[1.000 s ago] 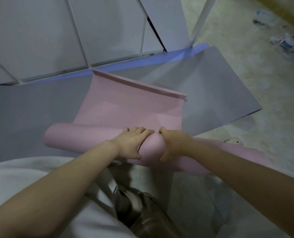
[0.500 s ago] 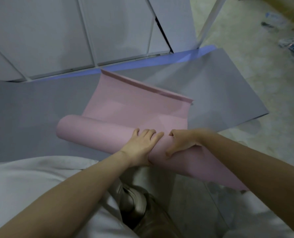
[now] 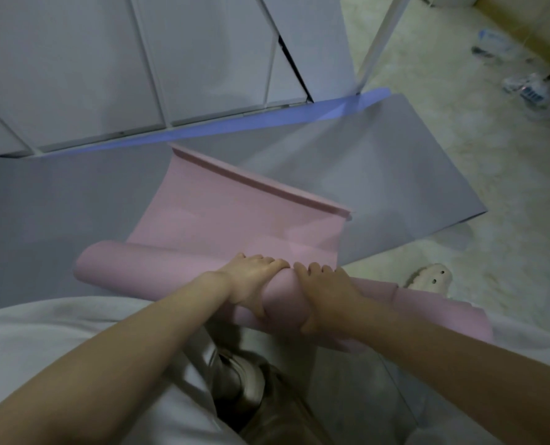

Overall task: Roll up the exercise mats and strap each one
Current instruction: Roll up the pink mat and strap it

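A pink exercise mat [image 3: 235, 220] lies partly rolled on top of a grey mat [image 3: 379, 175]. Its rolled part [image 3: 145, 271] runs from lower left to lower right, and a short flat stretch reaches to a curled far edge. My left hand [image 3: 251, 284] and my right hand [image 3: 325, 293] sit side by side on the middle of the roll, fingers curved over its top and thumbs underneath. The right end of the roll is partly hidden behind my right arm.
A blue mat edge [image 3: 283, 120] shows beyond the grey mat, against white panels [image 3: 138, 59]. A pale slipper [image 3: 430, 279] lies on the beige floor at the right. Plastic litter [image 3: 530, 91] lies at the far right. My white clothing fills the bottom.
The roll has advanced toward the mat's far edge, so the flat pink stretch is shorter. Both hands have shifted on the roll and stay together at its middle.
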